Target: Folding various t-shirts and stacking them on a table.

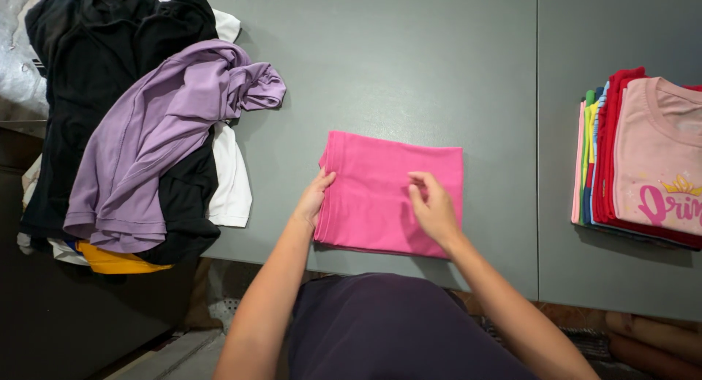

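Observation:
A bright pink garment [380,175] lies folded into a rectangle on the grey table [409,65], near its front edge. My left hand [314,197] grips the garment's left edge with thumb on top. My right hand [433,208] rests flat on the cloth right of the middle, fingers pressing down on it.
A heap of unfolded clothes lies at the left: black [95,51], lilac [153,131], white [230,182] and a yellow piece [117,261] at the bottom. A stack of folded shirts [643,160] with a pale pink printed one on top sits at the right. A seam [537,131] splits the tabletop.

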